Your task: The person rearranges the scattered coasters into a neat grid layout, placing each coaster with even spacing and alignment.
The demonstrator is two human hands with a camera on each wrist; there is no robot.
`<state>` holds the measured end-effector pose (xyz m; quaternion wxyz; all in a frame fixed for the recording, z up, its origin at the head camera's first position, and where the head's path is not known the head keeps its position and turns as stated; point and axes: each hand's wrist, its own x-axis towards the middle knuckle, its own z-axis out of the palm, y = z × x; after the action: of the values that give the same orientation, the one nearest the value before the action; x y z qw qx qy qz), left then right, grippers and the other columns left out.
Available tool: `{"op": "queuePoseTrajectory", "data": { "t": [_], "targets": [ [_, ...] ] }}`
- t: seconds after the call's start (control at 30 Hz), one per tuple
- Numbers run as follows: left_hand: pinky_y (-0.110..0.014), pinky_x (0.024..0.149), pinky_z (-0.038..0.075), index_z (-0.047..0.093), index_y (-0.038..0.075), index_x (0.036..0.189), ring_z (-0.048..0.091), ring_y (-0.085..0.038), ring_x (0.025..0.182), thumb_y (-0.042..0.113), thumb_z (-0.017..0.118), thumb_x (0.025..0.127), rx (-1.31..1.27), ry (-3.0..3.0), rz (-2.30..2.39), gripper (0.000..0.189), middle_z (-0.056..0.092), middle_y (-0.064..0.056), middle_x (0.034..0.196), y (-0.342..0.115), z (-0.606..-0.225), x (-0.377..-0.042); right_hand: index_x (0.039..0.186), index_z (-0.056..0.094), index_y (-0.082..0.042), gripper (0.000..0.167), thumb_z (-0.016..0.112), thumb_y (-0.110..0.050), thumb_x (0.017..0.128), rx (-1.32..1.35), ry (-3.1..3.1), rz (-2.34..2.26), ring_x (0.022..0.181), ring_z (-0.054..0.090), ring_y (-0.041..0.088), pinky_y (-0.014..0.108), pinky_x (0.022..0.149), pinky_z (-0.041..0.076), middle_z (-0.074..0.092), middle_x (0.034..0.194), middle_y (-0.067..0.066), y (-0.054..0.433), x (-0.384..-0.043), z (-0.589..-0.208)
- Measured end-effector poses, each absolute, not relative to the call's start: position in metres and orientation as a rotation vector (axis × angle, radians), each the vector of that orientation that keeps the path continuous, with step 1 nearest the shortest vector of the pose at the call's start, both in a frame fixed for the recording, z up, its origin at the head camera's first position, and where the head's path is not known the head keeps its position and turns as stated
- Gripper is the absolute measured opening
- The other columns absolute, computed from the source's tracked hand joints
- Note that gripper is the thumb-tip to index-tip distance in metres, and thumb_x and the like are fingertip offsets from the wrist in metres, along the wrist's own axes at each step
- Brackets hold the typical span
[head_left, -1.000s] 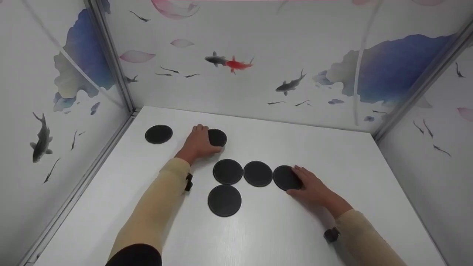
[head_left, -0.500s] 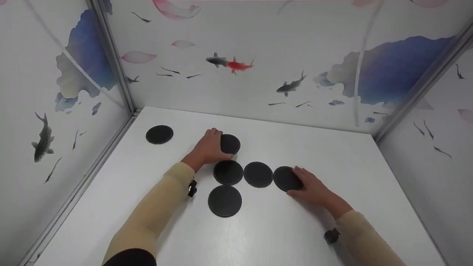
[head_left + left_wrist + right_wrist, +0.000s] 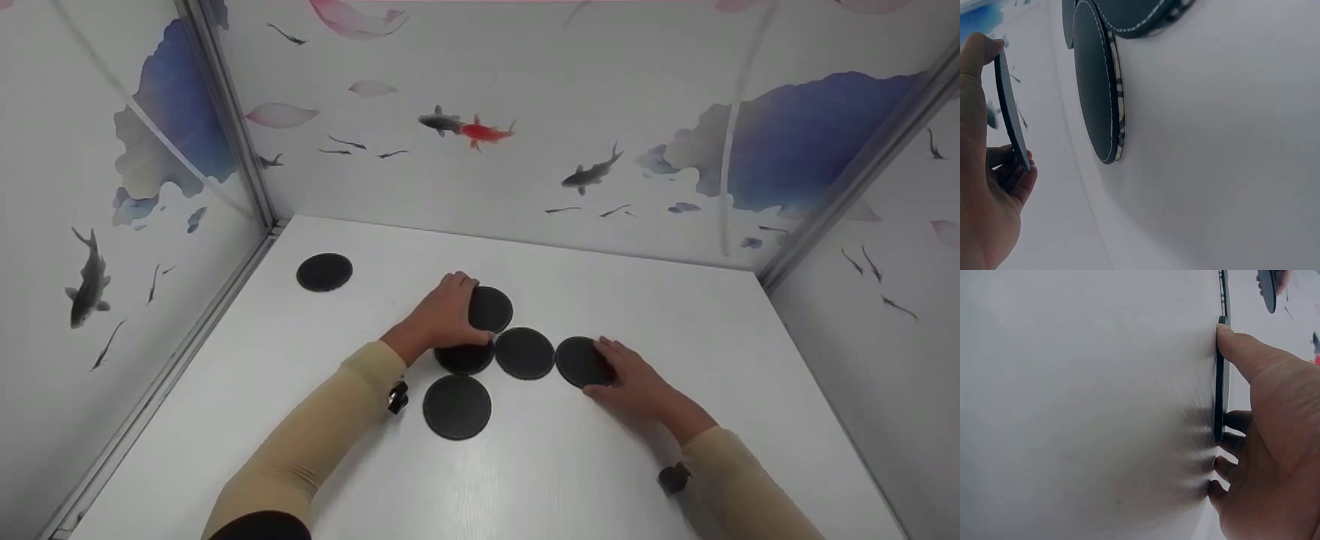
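Observation:
My left hand (image 3: 442, 313) pinches a round black coaster (image 3: 493, 309) by its opposite edges, thumb on one side and fingers on the other. In the left wrist view this held coaster (image 3: 1010, 109) is up off the table. Below the hand, a row of black coasters runs to the right: a left one (image 3: 465, 360) partly hidden by the hand, a middle one (image 3: 525, 354) and a right-end one (image 3: 581, 361). My right hand (image 3: 641, 386) grips the right-end coaster at its rim. White stitching lines a coaster (image 3: 1095, 84) lying on the table.
Another coaster (image 3: 457, 407) lies just in front of the row's left one. One more coaster (image 3: 325, 271) lies alone at the table's far left. Printed panels (image 3: 480, 187) wall in the white table (image 3: 562, 465) at the back and both sides.
My left hand has carried its coaster to the right and toward me, from behind the row's left end to over the gap beside the middle coaster. My right hand has stayed in place.

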<state>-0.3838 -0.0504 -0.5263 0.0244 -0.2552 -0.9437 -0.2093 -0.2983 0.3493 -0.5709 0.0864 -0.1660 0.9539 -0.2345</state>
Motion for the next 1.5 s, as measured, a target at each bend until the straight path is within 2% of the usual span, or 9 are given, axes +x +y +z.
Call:
{"op": "queuePoseTrajectory", "data": {
  "t": [0.23, 0.97, 1.33, 1.5],
  "targets": [
    [-0.041, 0.115, 0.050, 0.044, 0.000, 0.162, 0.049, -0.026, 0.136, 0.066, 0.083, 0.082, -0.879, -2.936, -0.614, 0.111, 0.051, -0.015, 0.153, -0.037, -0.528, -0.368, 0.174, 0.030, -0.005, 0.097, 0.075, -0.054, 0.103, -0.496, 2.841, -0.700, 0.166, 0.017, 0.048, 0.069, 0.129, 0.023, 0.025, 0.181, 0.019, 0.350, -0.297, -0.570],
    [-0.037, 0.109, 0.053, 0.046, 0.002, 0.162, 0.050, -0.021, 0.130, 0.066, 0.083, 0.083, -1.037, -2.903, -0.605, 0.108, 0.053, -0.010, 0.149, -0.017, -0.523, -0.341, 0.173, 0.031, -0.001, 0.097, 0.075, -0.053, 0.104, -0.518, 2.859, -0.679, 0.165, 0.020, 0.051, 0.070, 0.129, 0.024, 0.027, 0.179, 0.022, 0.348, -0.296, -0.569],
    [-0.039, 0.104, 0.056, 0.047, 0.004, 0.162, 0.050, -0.020, 0.128, 0.069, 0.083, 0.082, -1.068, -2.921, -0.603, 0.109, 0.052, -0.009, 0.151, -0.011, -0.525, -0.332, 0.174, 0.030, -0.006, 0.096, 0.074, -0.055, 0.104, -0.493, 2.853, -0.678, 0.166, 0.019, 0.048, 0.069, 0.129, 0.024, 0.027, 0.180, 0.019, 0.349, -0.297, -0.571],
    [-0.038, 0.106, 0.054, 0.047, 0.004, 0.163, 0.049, -0.020, 0.131, 0.069, 0.084, 0.084, -1.087, -2.921, -0.597, 0.109, 0.051, -0.009, 0.154, -0.009, -0.526, -0.326, 0.175, 0.029, -0.007, 0.097, 0.074, -0.054, 0.104, -0.481, 2.846, -0.684, 0.167, 0.018, 0.046, 0.068, 0.130, 0.023, 0.025, 0.181, 0.018, 0.349, -0.298, -0.572]
  ]
}}
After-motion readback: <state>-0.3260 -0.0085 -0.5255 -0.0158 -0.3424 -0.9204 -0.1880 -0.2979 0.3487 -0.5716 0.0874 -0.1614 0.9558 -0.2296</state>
